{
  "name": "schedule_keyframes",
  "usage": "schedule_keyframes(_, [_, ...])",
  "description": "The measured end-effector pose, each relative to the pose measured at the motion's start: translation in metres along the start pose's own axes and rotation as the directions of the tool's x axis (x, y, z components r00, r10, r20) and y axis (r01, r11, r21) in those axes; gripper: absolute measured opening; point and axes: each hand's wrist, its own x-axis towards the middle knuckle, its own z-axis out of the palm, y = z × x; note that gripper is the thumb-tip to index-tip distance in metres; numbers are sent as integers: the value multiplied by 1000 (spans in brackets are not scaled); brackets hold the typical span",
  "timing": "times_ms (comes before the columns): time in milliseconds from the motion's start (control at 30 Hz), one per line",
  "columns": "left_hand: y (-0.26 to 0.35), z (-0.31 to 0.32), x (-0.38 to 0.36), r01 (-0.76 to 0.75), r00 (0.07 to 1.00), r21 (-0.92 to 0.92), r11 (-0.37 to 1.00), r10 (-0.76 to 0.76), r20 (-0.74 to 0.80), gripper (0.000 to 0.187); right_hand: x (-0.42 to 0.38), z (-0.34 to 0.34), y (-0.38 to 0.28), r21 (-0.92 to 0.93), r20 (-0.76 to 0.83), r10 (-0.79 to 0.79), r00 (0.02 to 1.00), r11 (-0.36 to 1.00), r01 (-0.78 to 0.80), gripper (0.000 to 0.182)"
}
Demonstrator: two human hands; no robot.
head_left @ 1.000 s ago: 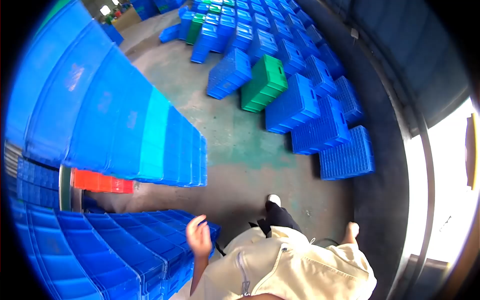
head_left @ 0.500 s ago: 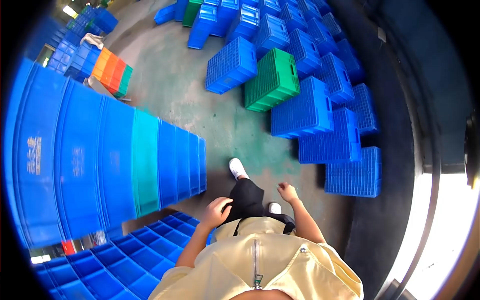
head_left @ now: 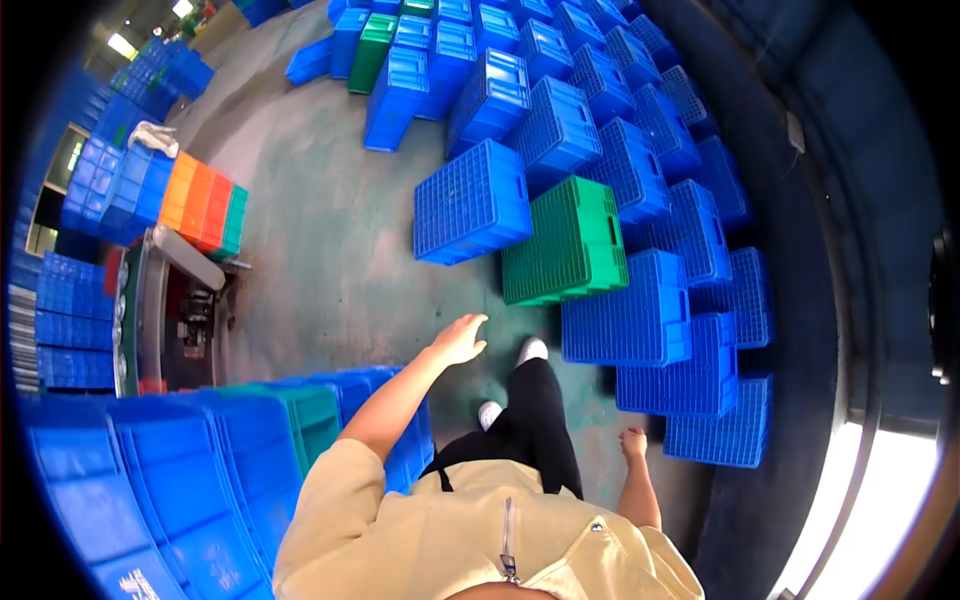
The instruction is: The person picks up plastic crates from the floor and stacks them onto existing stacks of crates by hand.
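Note:
My left hand reaches forward over the floor with its fingers loosely stretched, holding nothing. Ahead of it stand a blue plastic crate and a green crate, both apart from the hand. Lower down on my right side, my right hand hangs with its fingers curled in and nothing visible in them. Closest to that hand are two blue crates at the near end of the crate rows, without contact.
A tall stack of blue crates with one teal crate rises close on my left. Farther left are orange crates and a machine with a grey roller-like part. A dark wall runs along the right. Concrete floor stretches ahead.
I have stepped forward, the other foot now leading. The left stack has slid back in view, and the crate rows sit nearer. My left hand swung forward; my right hand dropped back.

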Motion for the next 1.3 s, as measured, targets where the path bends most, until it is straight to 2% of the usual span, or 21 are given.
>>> schedule_keyframes(33, [-12,-2,26,-5,1000,3,1000,5,1,48,8,12,-35,-67,-19,-38,999,997,36,31])
schedule_keyframes(67, [-26,-2,51,26,998,57,998,-28,51,54,-13,6,-108,-280,-81,-186,979,947,156,36])
schedule_keyframes(100, [-36,-5,77,53,993,113,992,-64,100,59,-9,10,-158,-199,-41,-47,998,979,38,42])
schedule_keyframes(167, [-51,-15,124,91,984,156,984,-113,138,66,20,30,-223,-37,-56,-66,996,997,64,45])
schedule_keyframes(267, [-77,-24,194,197,942,276,941,-260,211,75,78,62,-303,-141,-153,-244,957,964,224,45])
schedule_keyframes(300, [-87,-25,215,188,939,300,935,-261,224,76,93,72,-329,-132,-146,-231,962,968,212,45])
schedule_keyframes(367, [-102,-26,258,195,913,343,919,-298,279,77,119,80,-388,-316,-190,-542,819,823,471,48])
schedule_keyframes(467, [-119,-18,319,200,923,336,921,-291,250,79,141,86,-477,-375,29,-610,792,728,575,58])
schedule_keyframes(567, [-124,-10,371,119,934,383,916,-234,269,79,180,120,-505,-485,105,-638,763,637,599,68])
schedule_keyframes(667, [-137,-4,412,89,935,400,912,-215,283,79,193,151,-525,-484,22,-403,915,797,363,77])
schedule_keyframes(700, [-141,-4,421,83,937,408,909,-211,279,80,189,156,-530,-487,26,-397,918,797,358,77])
schedule_keyframes(767, [-156,-3,438,93,925,408,908,-231,303,80,177,167,-531,-458,-10,-442,897,799,389,77])
schedule_keyframes(867, [-184,-10,448,7,916,516,857,-212,340,78,140,197,-544,-493,53,-537,842,719,490,76])
schedule_keyframes(967, [-220,-30,433,41,879,513,857,-276,390,79,99,229,-567,-532,146,-582,800,635,560,68])
schedule_keyframes(1033, [-239,-56,418,-6,935,582,813,-202,292,76,90,246,-575,-486,185,-613,768,622,613,57])
schedule_keyframes(1100, [-258,-97,420,296,831,593,749,-508,226,72,94,255,-579,-577,56,-567,822,654,490,61])
schedule_keyframes(1133, [-277,-107,419,452,813,529,718,-576,87,72,83,250,-599,-640,-2,-646,763,587,496,67])
schedule_keyframes(1167, [-294,-119,420,577,777,382,722,-629,13,75,84,256,-604,-603,-87,-560,824,688,404,75])
schedule_keyframes(1233, [-326,-130,419,654,755,100,750,-640,-139,76,86,260,-616,-515,-44,-531,846,738,436,82])
schedule_keyframes(1267, [-322,-146,425,781,622,36,623,-773,-120,73,89,272,-613,-525,114,-479,870,715,462,85])
schedule_keyframes(1300, [-344,-143,425,786,616,27,618,-778,-122,73,90,281,-617,-454,244,-129,961,861,231,79])
